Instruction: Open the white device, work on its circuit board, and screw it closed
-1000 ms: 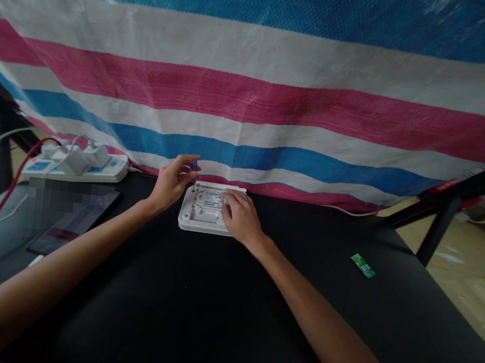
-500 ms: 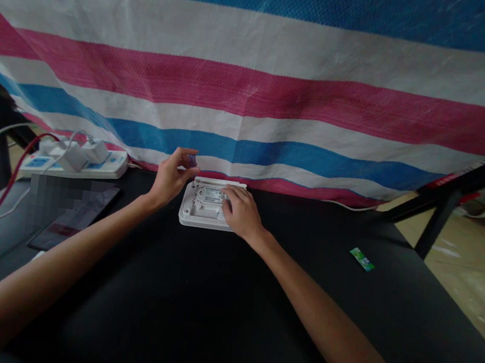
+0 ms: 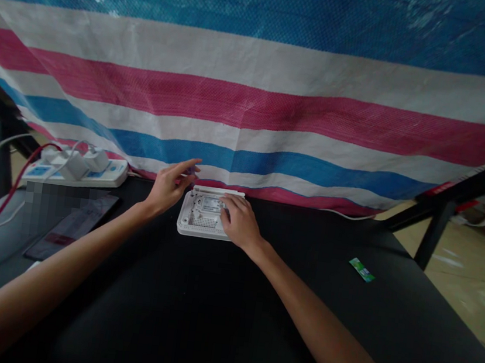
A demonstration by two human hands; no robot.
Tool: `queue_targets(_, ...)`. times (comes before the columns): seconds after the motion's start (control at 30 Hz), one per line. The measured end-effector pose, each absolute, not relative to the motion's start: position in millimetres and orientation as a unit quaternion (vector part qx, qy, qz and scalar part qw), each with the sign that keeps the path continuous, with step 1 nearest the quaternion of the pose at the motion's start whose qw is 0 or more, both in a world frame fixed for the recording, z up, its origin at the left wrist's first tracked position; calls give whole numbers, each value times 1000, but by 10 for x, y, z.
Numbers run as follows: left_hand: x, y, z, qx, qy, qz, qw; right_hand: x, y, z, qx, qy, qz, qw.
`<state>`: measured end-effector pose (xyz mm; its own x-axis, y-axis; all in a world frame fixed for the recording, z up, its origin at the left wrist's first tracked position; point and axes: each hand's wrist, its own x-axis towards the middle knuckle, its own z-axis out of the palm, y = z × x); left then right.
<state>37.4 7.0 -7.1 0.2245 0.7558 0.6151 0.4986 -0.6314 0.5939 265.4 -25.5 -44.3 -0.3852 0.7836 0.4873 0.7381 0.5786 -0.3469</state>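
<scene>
Your right hand (image 3: 240, 222) lies flat on the white device (image 3: 203, 215), fingers spread over its right half, pressing rather than pinching. The device rests on the black table (image 3: 208, 318) at twelve o'clock from you, against the striped tarp (image 3: 252, 106). Your left hand (image 3: 171, 184) hovers at its ten o'clock corner, fingers loosely extended; whether they hold anything, I cannot tell. A power strip (image 3: 76, 167) sits at ten o'clock.

White flat plastic device (image 3: 203, 217), underside up with vents and label, lying at the black table's far edge
</scene>
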Motion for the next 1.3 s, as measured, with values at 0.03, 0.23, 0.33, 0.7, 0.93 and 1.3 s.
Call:
queue_targets(0.03,374,73,-72,768,410,473,133,2654,-255,-445,-458,-831,35,314)
queue_targets(0.23,368,121,-63,763,426,483,52,2657,-259,-448,-452,-834,28,316)
queue_targets(0.33,365,125,-42,774,419,474,38,2657,-260,-448,-454,-833,26,315)
queue_targets(0.7,390,55,-68,761,413,486,117,2658,-265,-437,-457,-833,26,311)
queue_targets(0.93,397,84,-89,752,434,490,77,2656,-274,-427,-459,-831,35,311)
queue_targets(1.3,407,49,-76,783,395,475,77,2660,-275,-427,-458,-832,33,311)
